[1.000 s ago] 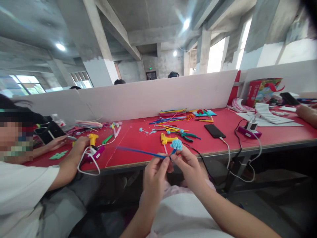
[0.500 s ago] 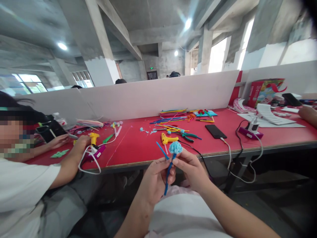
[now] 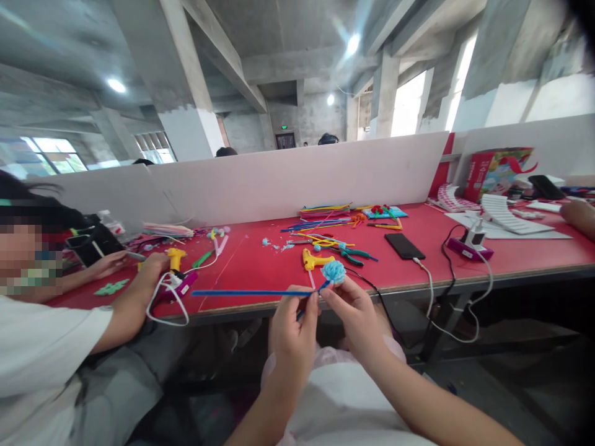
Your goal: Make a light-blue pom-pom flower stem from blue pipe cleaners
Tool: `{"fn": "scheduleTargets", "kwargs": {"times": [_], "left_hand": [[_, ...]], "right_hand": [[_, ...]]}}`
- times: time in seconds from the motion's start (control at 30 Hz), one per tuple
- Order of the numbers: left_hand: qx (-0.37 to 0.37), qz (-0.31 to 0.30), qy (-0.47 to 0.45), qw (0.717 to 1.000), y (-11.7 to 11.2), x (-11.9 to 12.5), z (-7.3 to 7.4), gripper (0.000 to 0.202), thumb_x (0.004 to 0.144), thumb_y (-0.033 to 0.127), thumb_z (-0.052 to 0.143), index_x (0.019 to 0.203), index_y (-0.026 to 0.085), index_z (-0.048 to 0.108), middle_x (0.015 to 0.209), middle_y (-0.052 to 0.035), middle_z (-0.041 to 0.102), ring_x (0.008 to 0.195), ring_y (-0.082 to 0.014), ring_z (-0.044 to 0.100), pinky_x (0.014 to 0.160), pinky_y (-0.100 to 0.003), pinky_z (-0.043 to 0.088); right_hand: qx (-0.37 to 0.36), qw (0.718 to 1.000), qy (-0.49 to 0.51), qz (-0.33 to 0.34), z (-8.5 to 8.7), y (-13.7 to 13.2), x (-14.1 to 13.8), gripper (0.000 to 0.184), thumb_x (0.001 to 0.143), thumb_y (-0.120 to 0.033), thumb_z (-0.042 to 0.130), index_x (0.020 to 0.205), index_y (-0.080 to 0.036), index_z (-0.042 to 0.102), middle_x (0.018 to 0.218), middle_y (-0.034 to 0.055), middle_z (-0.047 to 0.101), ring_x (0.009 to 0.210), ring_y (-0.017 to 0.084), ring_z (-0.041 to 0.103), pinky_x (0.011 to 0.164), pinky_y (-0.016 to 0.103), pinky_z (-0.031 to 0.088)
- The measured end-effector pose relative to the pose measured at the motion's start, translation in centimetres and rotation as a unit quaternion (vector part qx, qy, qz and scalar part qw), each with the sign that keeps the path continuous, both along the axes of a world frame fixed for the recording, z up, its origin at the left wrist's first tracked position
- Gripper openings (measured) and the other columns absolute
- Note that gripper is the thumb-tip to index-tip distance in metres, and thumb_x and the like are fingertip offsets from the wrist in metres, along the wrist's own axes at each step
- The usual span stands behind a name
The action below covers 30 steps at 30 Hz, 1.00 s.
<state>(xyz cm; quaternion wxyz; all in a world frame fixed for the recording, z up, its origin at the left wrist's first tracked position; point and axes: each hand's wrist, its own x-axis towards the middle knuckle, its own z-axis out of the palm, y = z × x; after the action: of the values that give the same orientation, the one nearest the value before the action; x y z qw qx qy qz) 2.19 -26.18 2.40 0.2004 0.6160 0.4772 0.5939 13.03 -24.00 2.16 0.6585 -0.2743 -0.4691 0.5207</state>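
Between my hands is a light-blue fluffy flower head point(image 3: 333, 271) on a dark blue stem. My right hand point(image 3: 353, 316) pinches just under the flower, its thumb and finger closed on the stem. My left hand point(image 3: 295, 322) is closed on a blue pipe cleaner point(image 3: 246, 293), which sticks out long and nearly level to the left; its inner end meets the stem near my fingertips. Beyond my hands a yellow hot glue gun point(image 3: 317, 259) lies on the red table point(image 3: 260, 272). Whether the pipe cleaner is wrapped round the stem is hidden by my fingers.
Green-handled pliers point(image 3: 356, 255) and several pipe cleaners point(image 3: 320, 226) lie behind the glue gun. A black phone point(image 3: 404, 246) with a white cable is to the right, near a purple power strip point(image 3: 470, 249). A co-worker's arm point(image 3: 132, 303) reaches over the table at left.
The flower has shifted slightly right and up, and its stem has tilted from near upright. The blue pipe cleaner now stretches far left, where only a short piece showed before.
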Motion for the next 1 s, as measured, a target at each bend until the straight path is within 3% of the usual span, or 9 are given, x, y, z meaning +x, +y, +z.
{"fn": "scheduleTargets", "kwargs": {"times": [0.2,0.47,0.57,0.7,0.87,1.0], "left_hand": [[0.104,0.006,0.075,0.992,0.0,0.1,0.5,0.009,0.081,0.021,0.056,0.083,0.021,0.065,0.079,-0.0059,0.065,0.077,-0.0183,0.059,0.076,-0.028,0.043],[0.138,-0.012,0.096,0.986,-0.1,-0.1,0.1,0.011,0.08,0.015,0.056,0.086,0.021,0.063,0.079,-0.0046,0.063,0.076,-0.0167,0.058,0.074,-0.026,0.044],[0.077,-0.027,0.046,0.996,-0.4,0.1,0.5,0.007,0.081,0.019,0.056,0.084,0.02,0.062,0.08,-0.0038,0.063,0.075,-0.0161,0.058,0.072,-0.025,0.044],[-0.073,-0.084,-0.099,0.989,-0.5,0.2,1.5,0.016,0.081,0.029,0.057,0.071,0.017,0.061,0.062,0.0003,0.059,0.056,-0.0118,0.054,0.056,-0.022,0.043],[-0.203,-0.21,-0.279,0.915,0.1,0.1,1.8,0.023,0.078,0.033,0.062,0.064,0.014,0.058,0.055,0.002,0.055,0.045,-0.0076,0.047,0.045,-0.02,0.037],[-0.256,-0.267,-0.341,0.864,0.3,-0.1,1.8,0.022,0.073,0.032,0.066,0.065,0.013,0.059,0.051,0.0019,0.053,0.04,-0.0053,0.043,0.04,-0.018,0.032]], "right_hand": [[0.014,1.0,0.014,-0.011,-0.1,-0.2,0.0,0.015,0.074,-0.029,0.068,0.072,-0.02,0.057,0.068,-0.0033,0.051,0.066,0.012,0.045,0.065,0.023,0.039],[0.025,0.999,-0.015,-0.035,-0.3,-0.4,0.0,0.013,0.074,-0.03,0.067,0.078,-0.021,0.059,0.075,-0.0005,0.057,0.07,0.015,0.049,0.067,0.026,0.041],[0.031,0.997,-0.046,-0.055,-0.2,-0.3,0.4,0.01,0.076,-0.03,0.066,0.078,-0.021,0.06,0.077,-0.0003,0.058,0.071,0.015,0.051,0.068,0.026,0.042],[0.035,0.996,-0.075,-0.025,0.3,-0.4,0.8,0.01,0.078,-0.03,0.063,0.076,-0.021,0.06,0.068,-0.0016,0.055,0.062,0.014,0.053,0.06,0.026,0.044],[0.033,0.995,-0.012,0.096,0.8,-0.8,0.7,0.012,0.083,-0.032,0.058,0.076,-0.022,0.057,0.057,-0.0033,0.056,0.045,0.015,0.056,0.049,0.029,0.047],[0.026,0.987,0.014,0.155,0.7,-0.6,1.0,0.01,0.083,-0.029,0.059,0.078,-0.021,0.058,0.055,-0.0037,0.058,0.044,0.015,0.057,0.048,0.029,0.049]]}}
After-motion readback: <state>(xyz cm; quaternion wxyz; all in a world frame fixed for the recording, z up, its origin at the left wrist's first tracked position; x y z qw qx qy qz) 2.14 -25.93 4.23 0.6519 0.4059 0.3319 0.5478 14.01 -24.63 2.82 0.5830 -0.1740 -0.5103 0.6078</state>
